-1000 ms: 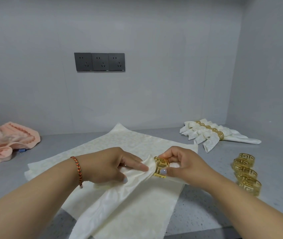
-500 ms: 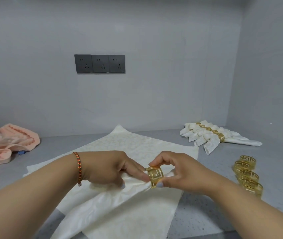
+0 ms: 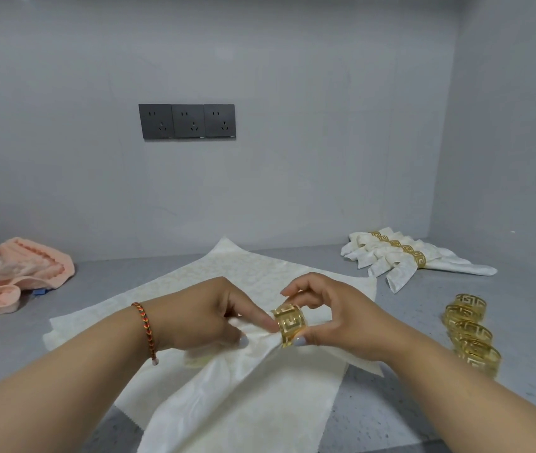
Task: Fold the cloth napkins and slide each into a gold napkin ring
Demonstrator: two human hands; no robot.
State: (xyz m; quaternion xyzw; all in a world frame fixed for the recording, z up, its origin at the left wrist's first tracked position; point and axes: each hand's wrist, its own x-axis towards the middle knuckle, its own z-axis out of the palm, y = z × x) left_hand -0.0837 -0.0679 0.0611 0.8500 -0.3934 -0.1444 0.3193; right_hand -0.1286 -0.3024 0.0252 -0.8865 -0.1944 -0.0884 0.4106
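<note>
Here, right hand (image 3: 335, 318) pinching gold ring (image 3: 289, 324), napkin (image 3: 243, 364) trailing toward viewer-left

I see a cream patterned napkin (image 3: 227, 380) gathered to a point, its tip threaded into a gold fret-patterned ring (image 3: 289, 324) held above flat napkins (image 3: 227, 273). Four spare rings (image 3: 471, 335) stand in a row at right; finished ringed napkins (image 3: 400, 256) lie behind them.
</note>
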